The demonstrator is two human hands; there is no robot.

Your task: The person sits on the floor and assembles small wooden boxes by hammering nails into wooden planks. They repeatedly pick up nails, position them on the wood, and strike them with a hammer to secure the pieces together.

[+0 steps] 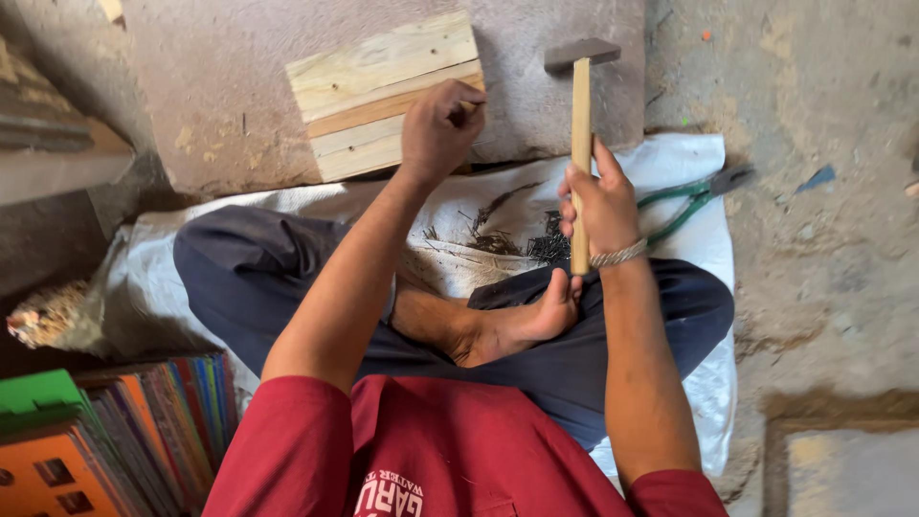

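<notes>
I sit cross-legged on a white sack [670, 163]. My right hand [598, 206] grips the wooden handle of a hammer [581, 105], its dark steel head raised above the slab. My left hand [438, 129] is pinched shut at the right edge of a small panel of pale wooden slats [369, 86]; whether it holds a nail is hidden by the fingers. The panel lies on a pinkish stone slab [239, 96]. A heap of small dark nails [536, 244] lies on the sack between my hands and my bare foot [517, 325].
Green-handled pliers [694, 201] rest on the sack at the right. A stack of colourful boards [105, 440] stands at lower left. Rough concrete floor [823, 144] spreads to the right, with a stone block [57, 144] at far left.
</notes>
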